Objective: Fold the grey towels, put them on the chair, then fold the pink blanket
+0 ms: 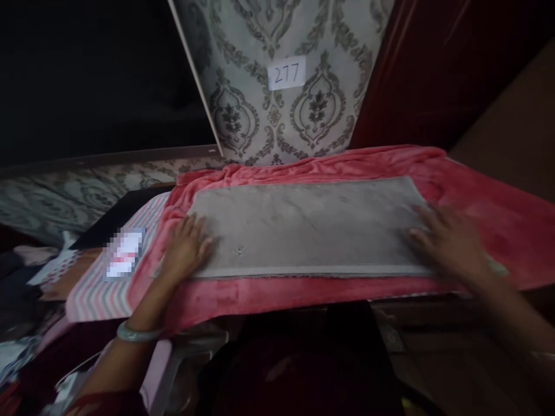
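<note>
Counted items: two hands, the left hand (pixel 185 247) at centre left and the right hand (pixel 446 240) at centre right; one grey cloth (pixel 303 225) at centre; one red blanket (pixel 477 190) beneath it; one numbered label (pixel 287 73) at upper centre; one bangle (pixel 136 333) at lower left.

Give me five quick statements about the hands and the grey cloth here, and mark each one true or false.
1. Both hands rest flat on the grey cloth. True.
2. The grey cloth lies on a blue blanket. False: it lies on a pink blanket.
3. The left hand is at the cloth's left end. True.
4. The right hand holds a pair of scissors. False: it holds nothing.
5. The paper label on the patterned wall reads 277. True.
</note>
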Tool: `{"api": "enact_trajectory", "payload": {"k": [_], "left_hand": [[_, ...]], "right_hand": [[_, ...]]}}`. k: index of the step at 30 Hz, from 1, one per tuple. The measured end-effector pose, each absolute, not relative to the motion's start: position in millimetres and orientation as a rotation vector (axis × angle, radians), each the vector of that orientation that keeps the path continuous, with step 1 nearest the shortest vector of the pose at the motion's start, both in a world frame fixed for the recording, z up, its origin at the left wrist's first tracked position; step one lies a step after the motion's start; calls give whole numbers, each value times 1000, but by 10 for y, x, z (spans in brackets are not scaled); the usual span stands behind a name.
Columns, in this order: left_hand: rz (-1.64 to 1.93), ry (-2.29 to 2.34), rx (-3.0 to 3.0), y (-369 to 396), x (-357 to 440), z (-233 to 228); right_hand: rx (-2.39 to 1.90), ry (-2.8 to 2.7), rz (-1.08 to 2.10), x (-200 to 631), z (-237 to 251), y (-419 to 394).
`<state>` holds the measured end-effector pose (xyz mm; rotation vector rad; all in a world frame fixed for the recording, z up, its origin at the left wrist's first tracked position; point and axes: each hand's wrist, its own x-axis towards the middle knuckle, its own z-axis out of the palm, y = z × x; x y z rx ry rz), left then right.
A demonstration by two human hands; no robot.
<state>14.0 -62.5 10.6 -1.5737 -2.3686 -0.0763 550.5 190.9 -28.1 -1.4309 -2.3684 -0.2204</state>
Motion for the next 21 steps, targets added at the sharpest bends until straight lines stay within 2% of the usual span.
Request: {"api": "enact_trajectory", "payload": {"k": [4,10,15,18,21], "left_hand": [[43,-2480,-1769,-414,375,-183],[57,-2535,-1788,-512,195,-277],[-163,-2517,-1822,-170,179,-27],[-308,-2344,-2075,438,404,131],[-267,-2251,-2275,1161,697,178]], "right_hand": [[-1498,-2621,-39,5182,-544,1815],[-1502,-2660,117,5420,-768,1898],[-1468,-2688,170,5248,-529,2168],[-1272,-2723,99,4651,-270,2325],[-1181,-2800,134,3911,-103,2471]]}}
